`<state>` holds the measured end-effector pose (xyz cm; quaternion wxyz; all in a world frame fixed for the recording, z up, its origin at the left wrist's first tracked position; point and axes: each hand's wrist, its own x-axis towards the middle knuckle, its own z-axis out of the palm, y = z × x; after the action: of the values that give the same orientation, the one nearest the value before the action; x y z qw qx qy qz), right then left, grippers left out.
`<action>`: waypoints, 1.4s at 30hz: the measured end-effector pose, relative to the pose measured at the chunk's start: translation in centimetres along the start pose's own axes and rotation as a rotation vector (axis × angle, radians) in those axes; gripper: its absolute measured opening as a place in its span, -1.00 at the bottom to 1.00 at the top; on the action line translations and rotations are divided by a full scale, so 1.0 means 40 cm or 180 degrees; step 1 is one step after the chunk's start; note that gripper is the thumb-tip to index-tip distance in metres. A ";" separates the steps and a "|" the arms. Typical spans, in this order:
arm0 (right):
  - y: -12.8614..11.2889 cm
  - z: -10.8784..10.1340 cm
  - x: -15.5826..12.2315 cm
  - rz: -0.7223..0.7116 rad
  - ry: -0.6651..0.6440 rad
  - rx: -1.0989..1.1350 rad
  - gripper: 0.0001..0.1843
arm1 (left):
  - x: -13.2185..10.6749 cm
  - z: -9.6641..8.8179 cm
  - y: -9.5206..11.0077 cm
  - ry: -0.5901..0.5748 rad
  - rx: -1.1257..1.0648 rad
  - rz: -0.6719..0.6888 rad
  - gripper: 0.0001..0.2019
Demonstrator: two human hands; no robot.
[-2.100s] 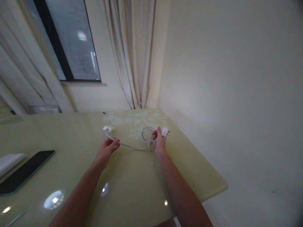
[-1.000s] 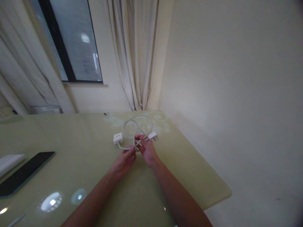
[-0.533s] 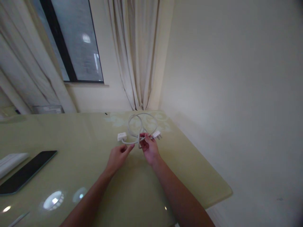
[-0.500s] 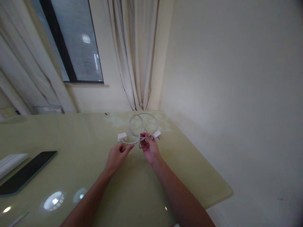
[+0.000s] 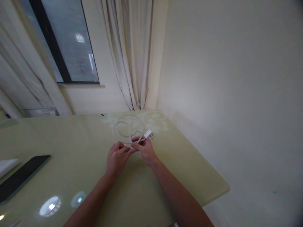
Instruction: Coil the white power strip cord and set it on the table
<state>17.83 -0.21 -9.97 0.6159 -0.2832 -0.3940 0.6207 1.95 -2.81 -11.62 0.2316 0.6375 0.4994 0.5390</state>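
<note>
A white power cord (image 5: 129, 115) hangs in loose loops above the far part of the table. My right hand (image 5: 145, 149) is closed around the gathered cord, and the white plug (image 5: 148, 134) with its metal prongs sticks out past my fingers to the right. Close beside it, my left hand (image 5: 117, 159) pinches the cord near the middle, its fingertips almost meeting those of the right. The cord's white block-shaped other end is hidden, seemingly behind the left fingers.
The glossy pale-green table (image 5: 184, 176) runs to a wall (image 5: 224, 94) on the right. At left lie a dark flat tablet-like slab (image 5: 23, 176) and a white object (image 5: 8, 166). A small black piece (image 5: 102, 114) sits near the back edge, below curtains (image 5: 132, 56).
My left hand has closed onto the cord next to my right. The loops have swung left, and the white block end has gone out of sight. The view has turned slightly right.
</note>
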 end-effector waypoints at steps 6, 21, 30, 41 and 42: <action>0.011 0.010 -0.006 0.0061 -0.0106 -0.0065 -0.67 | 0.010 -0.001 -0.042 -0.0046 0.0280 0.0336 -0.88; 0.008 -0.009 -0.002 0.0225 -0.0259 -0.0443 -0.55 | -0.017 0.003 -0.011 -0.1218 0.1645 -0.0129 -0.65; -0.003 -0.031 0.009 0.0204 -0.0477 -0.0348 -0.59 | -0.001 -0.007 -0.025 -0.0709 0.0411 0.0254 -0.69; -0.022 -0.046 0.026 0.0093 -0.0533 -0.0460 -0.56 | 0.015 -0.015 -0.017 -0.0495 -0.0775 -0.0372 -0.52; -0.019 -0.049 0.028 0.0093 -0.0558 -0.0487 -0.55 | 0.014 -0.014 -0.019 -0.0526 -0.0890 -0.0443 -0.50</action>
<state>19.80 1.12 -10.20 0.5465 -0.2798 -0.4884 0.6201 1.10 -2.15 -11.83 0.3950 0.6052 0.4417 0.5317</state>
